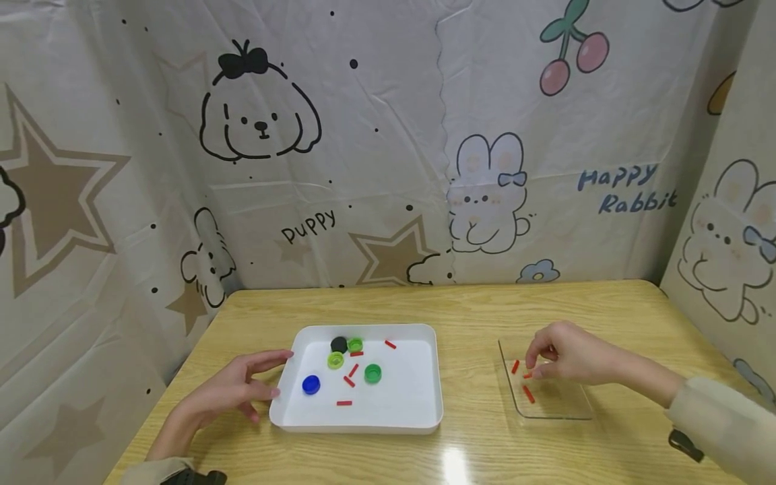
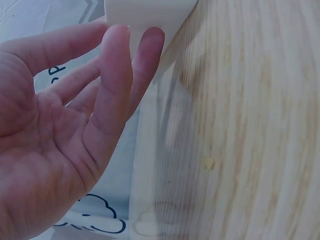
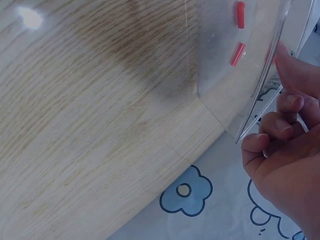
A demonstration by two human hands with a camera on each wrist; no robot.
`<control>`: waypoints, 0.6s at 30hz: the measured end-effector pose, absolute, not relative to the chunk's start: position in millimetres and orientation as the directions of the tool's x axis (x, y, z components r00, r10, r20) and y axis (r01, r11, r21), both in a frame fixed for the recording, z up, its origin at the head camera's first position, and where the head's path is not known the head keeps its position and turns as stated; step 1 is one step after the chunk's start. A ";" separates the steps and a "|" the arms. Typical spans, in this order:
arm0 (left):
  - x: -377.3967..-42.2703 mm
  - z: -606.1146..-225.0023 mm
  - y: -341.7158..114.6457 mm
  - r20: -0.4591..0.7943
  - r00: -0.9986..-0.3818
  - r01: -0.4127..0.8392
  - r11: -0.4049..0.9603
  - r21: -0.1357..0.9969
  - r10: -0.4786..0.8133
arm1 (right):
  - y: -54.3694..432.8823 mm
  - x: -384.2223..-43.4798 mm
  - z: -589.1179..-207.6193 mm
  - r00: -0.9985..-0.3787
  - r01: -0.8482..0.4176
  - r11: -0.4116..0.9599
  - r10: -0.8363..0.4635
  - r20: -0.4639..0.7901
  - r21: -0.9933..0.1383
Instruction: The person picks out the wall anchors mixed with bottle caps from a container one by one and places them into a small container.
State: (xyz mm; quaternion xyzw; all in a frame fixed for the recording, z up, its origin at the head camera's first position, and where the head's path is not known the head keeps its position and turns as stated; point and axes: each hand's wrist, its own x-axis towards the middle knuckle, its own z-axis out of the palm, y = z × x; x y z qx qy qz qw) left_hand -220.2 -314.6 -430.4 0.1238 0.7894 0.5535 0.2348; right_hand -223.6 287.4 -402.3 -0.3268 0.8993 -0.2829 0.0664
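Patterned cloth [image 1: 388, 162], pale, hung behind and at both sides; printed with a puppy [image 1: 261, 111], rabbits [image 1: 488, 209] and cherries [image 1: 576, 57]. Wood-grain table [image 1: 473, 310], one patch of glare near its front.

Item: white tray [image 1: 400, 397], left of centre as I see it. Contents: five red pieces [image 1: 344, 403], short and scattered; five round caps, namely one blue cap [image 1: 311, 384], one black cap [image 1: 339, 345] and three in greens [image 1: 372, 374].

Item: clear tray [image 1: 554, 404], off to the right, well apart from the white one. Two red sticks [image 1: 529, 394] lie loose in it.

Item: left hand [image 1: 227, 391], fingers spread wide, index finger and thumb at the white tray's left wall; nothing gripped.

Item: right hand [image 1: 564, 353], above the clear tray, thumb and forefinger narrowed in a pinch on a small red stick [image 1: 527, 375], its remaining fingers curled.
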 end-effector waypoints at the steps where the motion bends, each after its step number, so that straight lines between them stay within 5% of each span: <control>1: -220.3 -430.6 -314.6 -0.232 -0.859 -0.064 0.354 0.933 0.456 | 287.2 -223.6 -402.3 -0.777 -0.552 0.626 -0.625 0.068 -0.551; 18: -219.9 -429.1 -312.9 -0.238 -0.859 -0.073 0.352 0.933 0.453 | 275.0 -219.9 -385.1 -0.774 -0.579 0.630 -0.624 0.106 -0.517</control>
